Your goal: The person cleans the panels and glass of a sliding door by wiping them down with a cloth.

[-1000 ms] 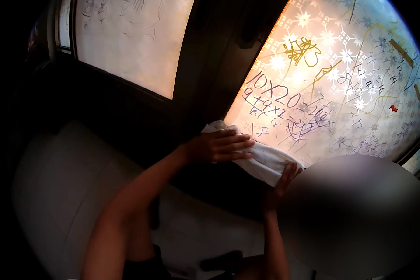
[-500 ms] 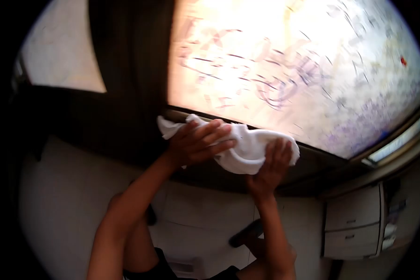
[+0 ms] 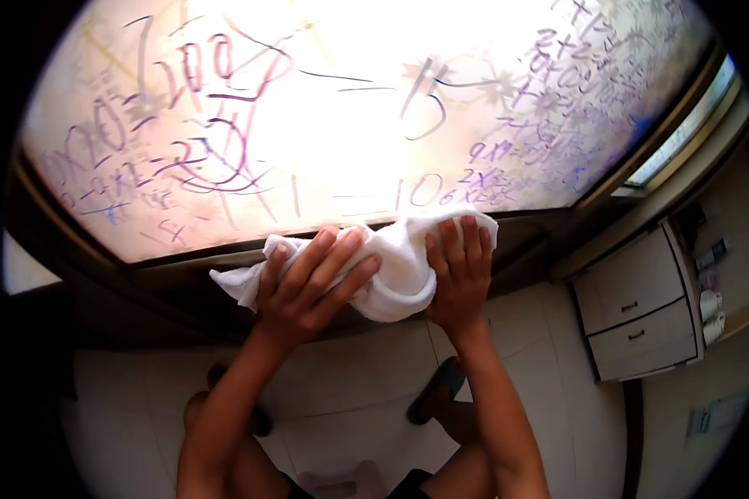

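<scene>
A crumpled white cloth (image 3: 395,270) lies along the dark lower edge (image 3: 250,251) of a bright panel marked with handwritten numbers. My left hand (image 3: 308,283) presses on the cloth's left part, fingers stretched over it. On the cloth's right end rests my right hand (image 3: 460,270), its fingers pointing up toward the panel (image 3: 333,150). Between the two hands the cloth bunches into a drooping fold. Its left corner sticks out past my left hand. What lies under the cloth is hidden.
At the right stands a pale drawer cabinet (image 3: 637,303), with small items on the shelf beside it. My legs and dark slippers (image 3: 437,391) are below, on the tiled floor (image 3: 341,374). Part of a pale stool (image 3: 341,482) shows at the bottom.
My view has swung and levelled, so more of the panel's left side and its writing shows. Both hands, still on the cloth, appear further left in view.
</scene>
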{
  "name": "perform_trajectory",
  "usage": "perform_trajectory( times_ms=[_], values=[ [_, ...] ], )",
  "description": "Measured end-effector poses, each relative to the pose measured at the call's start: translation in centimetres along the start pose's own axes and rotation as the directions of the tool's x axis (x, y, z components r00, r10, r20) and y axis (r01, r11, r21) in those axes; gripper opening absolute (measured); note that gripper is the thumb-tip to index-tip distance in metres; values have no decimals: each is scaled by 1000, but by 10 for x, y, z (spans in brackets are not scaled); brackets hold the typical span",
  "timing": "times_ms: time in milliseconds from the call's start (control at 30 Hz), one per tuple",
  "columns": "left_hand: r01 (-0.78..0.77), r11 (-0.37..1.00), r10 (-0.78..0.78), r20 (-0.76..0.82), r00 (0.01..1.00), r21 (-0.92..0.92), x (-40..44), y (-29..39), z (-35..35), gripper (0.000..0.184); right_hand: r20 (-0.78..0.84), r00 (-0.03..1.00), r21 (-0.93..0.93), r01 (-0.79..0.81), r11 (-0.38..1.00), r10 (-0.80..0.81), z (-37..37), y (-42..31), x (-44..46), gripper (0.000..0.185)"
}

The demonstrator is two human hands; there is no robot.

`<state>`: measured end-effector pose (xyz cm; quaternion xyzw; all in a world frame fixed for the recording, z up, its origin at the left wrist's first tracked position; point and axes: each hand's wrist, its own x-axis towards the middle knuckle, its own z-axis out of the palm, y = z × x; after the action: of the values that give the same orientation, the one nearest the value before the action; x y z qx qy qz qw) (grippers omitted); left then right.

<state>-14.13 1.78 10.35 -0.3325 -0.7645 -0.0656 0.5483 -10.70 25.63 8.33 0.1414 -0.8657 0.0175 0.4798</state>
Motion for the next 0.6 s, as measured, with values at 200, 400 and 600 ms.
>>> perform_trajectory(
  times_ms=[200,400,600],
  values=[
    [5,999,-4,13,1000,-46,25,40,23,33,-78,992,73,-97,993,103,-4,45,-14,51],
    [-77,987,82,24,996,-142,45,73,46,36,-161,920,285,-304,909,358,-6,83,-26,75],
    [-72,988,76,23,997,-140,57,98,60,41,43,677,751,-507,423,735,25,72,-70,72]
  ],
)
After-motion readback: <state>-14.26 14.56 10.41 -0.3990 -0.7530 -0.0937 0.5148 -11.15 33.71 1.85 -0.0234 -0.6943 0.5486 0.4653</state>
